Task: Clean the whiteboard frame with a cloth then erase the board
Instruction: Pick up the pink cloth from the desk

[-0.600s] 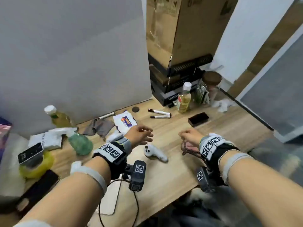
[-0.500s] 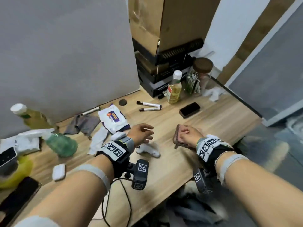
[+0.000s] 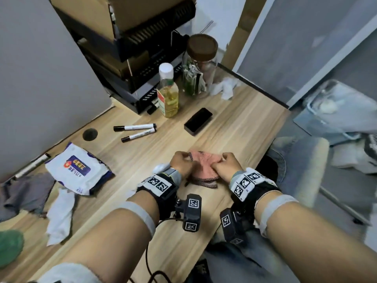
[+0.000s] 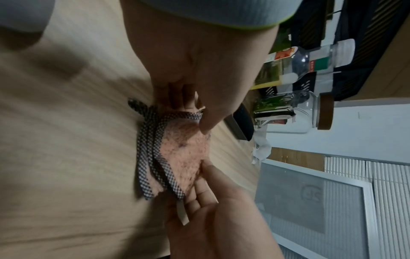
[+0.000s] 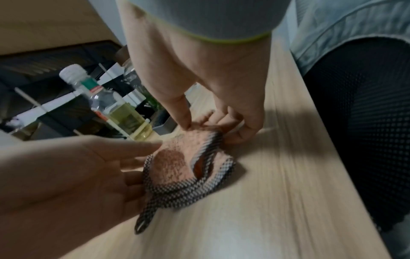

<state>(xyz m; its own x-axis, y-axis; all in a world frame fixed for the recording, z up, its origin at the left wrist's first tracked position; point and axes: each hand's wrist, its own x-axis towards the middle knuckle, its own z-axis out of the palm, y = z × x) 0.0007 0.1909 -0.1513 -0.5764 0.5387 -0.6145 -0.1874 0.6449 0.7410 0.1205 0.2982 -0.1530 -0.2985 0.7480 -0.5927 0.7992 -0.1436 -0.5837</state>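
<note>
A pink cloth [image 3: 204, 169] with black-and-white checked trim lies on the wooden table [image 3: 234, 135] near its front edge. My left hand [image 3: 184, 160] pinches the cloth's left edge; in the left wrist view, the left hand [image 4: 195, 112] has thumb and fingers closed on the trim of the cloth [image 4: 184, 150]. My right hand [image 3: 221, 163] pinches the right edge, and in the right wrist view this hand [image 5: 208, 126] grips the cloth [image 5: 175, 168]. A black eraser [image 3: 198, 120] lies beyond the cloth. The pale whiteboard [image 3: 40, 78] stands at the back left.
Two markers [image 3: 134, 127] lie left of the eraser. An oil bottle [image 3: 168, 94], a glass jar [image 3: 201, 64] and stacked black boxes [image 3: 142, 58] stand at the back. A wipes pack [image 3: 77, 168], a grey rag [image 3: 22, 193] and tissues [image 3: 61, 217] lie to the left.
My left hand has moved right from the white controller onto the cloth. The right hand has kept hold of the cloth, which now lies pink side up between both hands. The view has swung right.
</note>
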